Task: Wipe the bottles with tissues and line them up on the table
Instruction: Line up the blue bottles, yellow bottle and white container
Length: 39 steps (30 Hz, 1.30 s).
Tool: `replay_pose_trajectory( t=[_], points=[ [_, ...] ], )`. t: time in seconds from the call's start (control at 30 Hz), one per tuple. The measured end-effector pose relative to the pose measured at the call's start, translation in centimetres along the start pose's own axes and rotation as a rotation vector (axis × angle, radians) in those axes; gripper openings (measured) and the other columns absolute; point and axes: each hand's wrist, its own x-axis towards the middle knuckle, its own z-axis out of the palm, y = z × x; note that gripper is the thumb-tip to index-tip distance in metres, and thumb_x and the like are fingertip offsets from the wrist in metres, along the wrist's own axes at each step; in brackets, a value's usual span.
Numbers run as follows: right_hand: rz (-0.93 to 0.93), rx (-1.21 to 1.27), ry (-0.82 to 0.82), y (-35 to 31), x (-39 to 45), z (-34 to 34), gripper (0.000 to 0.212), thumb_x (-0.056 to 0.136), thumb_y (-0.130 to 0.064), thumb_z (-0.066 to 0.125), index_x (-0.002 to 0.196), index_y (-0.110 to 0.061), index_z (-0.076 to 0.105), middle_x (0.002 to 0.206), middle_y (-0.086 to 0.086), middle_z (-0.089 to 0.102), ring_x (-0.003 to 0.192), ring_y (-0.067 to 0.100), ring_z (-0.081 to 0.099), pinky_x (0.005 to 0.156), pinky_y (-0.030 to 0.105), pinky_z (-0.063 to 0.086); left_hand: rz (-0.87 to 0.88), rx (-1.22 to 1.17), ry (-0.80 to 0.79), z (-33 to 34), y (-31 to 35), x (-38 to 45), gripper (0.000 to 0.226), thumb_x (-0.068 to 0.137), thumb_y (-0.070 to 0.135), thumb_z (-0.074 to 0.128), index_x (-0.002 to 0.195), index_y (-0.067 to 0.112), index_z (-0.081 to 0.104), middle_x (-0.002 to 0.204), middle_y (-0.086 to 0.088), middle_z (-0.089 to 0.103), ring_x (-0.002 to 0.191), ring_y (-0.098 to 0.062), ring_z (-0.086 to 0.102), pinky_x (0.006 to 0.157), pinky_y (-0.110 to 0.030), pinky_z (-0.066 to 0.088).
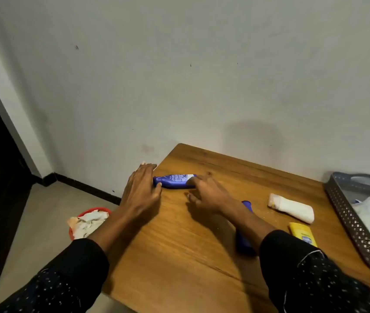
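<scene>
- Left of the wooden table [179, 256], on the floor, a red bin [89, 222] held used tissues.
- At the table's far left corner lay the blue bottle [174, 181] on its side; the left hand [142, 190] rested flat against its end, fingers spread and gripping nothing.
- The right hand [206, 195], loosely spread, touched its other end.
- This looked like the lining-up step; next, another bottle needed wiping.
- Further right lay a second blue bottle [245, 236], a white bottle [291, 207], a yellow bottle [302, 233], and a basket [355, 231].
</scene>
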Motion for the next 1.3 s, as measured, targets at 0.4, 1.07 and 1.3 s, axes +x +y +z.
replay_pose_trajectory(
  t=[0.4, 1.07, 1.3],
  points=[
    [-0.027, -0.092, 0.11, -0.7, 5.4, 2.9, 0.054, 0.088, -0.028, 0.063, 0.138, -0.02, 0.043, 0.132, 0.009, 0.047, 0.117, 0.022, 0.044, 0.101, 0.037, 0.039, -0.072, -0.06, -0.001, 2.0, -2.0, 0.8, 0.061, 0.094, 0.031, 0.059, 0.147, 0.017, 0.033, 0.145, -0.009, 0.047, 0.131, -0.025, 0.046, 0.109, -0.042, 0.038],
    [0.045, -0.048, -0.141, -0.1, 8.0, 2.7, 0.07, 0.088, -0.036, 0.062, 0.149, -0.018, 0.032, 0.136, 0.012, 0.051, 0.123, 0.028, 0.049, 0.11, 0.045, 0.034, -0.051, -0.097, -0.031, 2.6, -2.5, 2.1, 0.06, 0.093, 0.026, 0.061, 0.146, 0.014, 0.037, 0.139, -0.01, 0.055, 0.126, -0.024, 0.053, 0.107, -0.043, 0.046],
    [0.127, 0.119, -0.198, 0.3, 7.9, 2.2, 0.053, 0.08, -0.04, 0.071, 0.126, -0.018, 0.056, 0.114, 0.007, 0.062, 0.099, 0.019, 0.056, 0.093, 0.035, 0.05, -0.088, -0.246, 0.027, 2.9, -1.7, 2.1, 0.061, 0.095, 0.02, 0.061, 0.148, 0.014, 0.033, 0.144, -0.011, 0.05, 0.129, -0.025, 0.052, 0.103, -0.039, 0.046]
  ],
)
